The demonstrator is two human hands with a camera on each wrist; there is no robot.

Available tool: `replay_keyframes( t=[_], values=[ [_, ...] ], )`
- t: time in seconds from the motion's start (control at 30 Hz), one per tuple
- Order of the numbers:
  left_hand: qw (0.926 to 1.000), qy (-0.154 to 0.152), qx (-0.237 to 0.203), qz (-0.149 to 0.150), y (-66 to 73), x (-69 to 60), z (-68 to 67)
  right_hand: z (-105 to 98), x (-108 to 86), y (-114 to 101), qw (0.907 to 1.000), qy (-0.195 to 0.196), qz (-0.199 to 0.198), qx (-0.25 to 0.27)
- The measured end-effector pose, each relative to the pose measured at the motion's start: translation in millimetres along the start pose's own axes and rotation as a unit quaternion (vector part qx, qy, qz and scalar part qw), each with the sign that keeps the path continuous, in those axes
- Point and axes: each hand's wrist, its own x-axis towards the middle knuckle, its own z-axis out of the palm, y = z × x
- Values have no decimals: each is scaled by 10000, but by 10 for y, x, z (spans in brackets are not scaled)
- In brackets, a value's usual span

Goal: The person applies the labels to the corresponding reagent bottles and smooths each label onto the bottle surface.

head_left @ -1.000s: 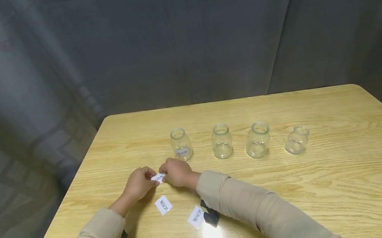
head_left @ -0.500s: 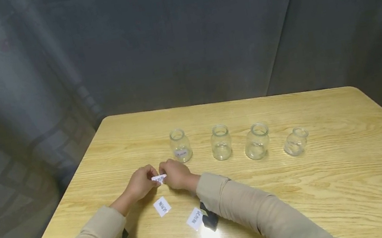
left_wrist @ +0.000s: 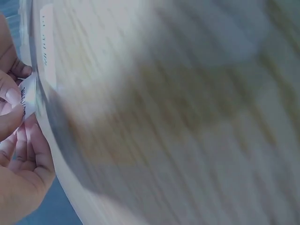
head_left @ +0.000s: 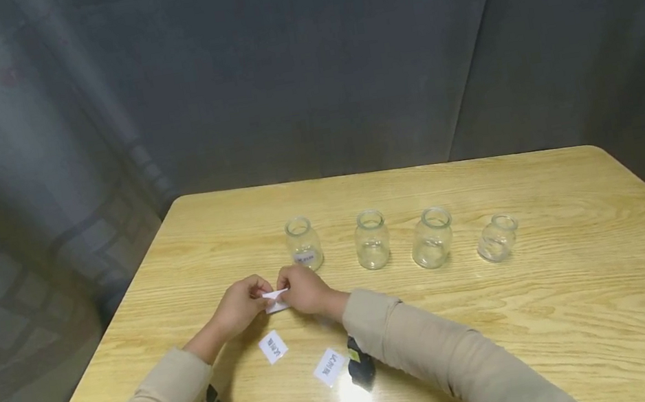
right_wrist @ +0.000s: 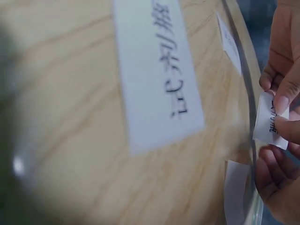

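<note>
Between both hands is a small white printed label (head_left: pixel 276 303), held just above the table in front of the leftmost jar. My left hand (head_left: pixel 241 307) pinches its left end and my right hand (head_left: pixel 306 291) its right end. In the head view a mostly blank, creased face shows; printed characters on the label (right_wrist: pixel 271 121) appear in the right wrist view. Two more printed labels lie on the table nearer me, one on the left (head_left: pixel 273 346) and one on the right (head_left: pixel 330 367). The leftmost glass jar (head_left: pixel 303 242) bears a similar label low on its side.
Right of the labelled jar stand a second glass jar (head_left: pixel 372 241), a third jar (head_left: pixel 432 238) and a smaller, tilted jar (head_left: pixel 498 239). All are on the wooden table (head_left: pixel 594 299). A grey curtain (head_left: pixel 303 72) hangs behind it. Dark wrist devices (head_left: pixel 361 365) show beneath the sleeves.
The held label has turned from showing its printing to showing a mostly blank, creased face in the head view. Both hands have shifted slightly right. The jars and the loose labels stay in place.
</note>
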Motion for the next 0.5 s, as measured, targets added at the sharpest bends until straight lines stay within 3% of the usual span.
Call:
replay_keyframes(
  t=[0.2, 0.5],
  values=[
    [9990, -97, -408, 137, 47, 0, -4, -86, -67, -5, 9993, 26, 55, 363],
    [9875, -493, -1484, -199, 88, -15, -35, -178, -145, 51, 9959, 69, 218, 876]
  ],
)
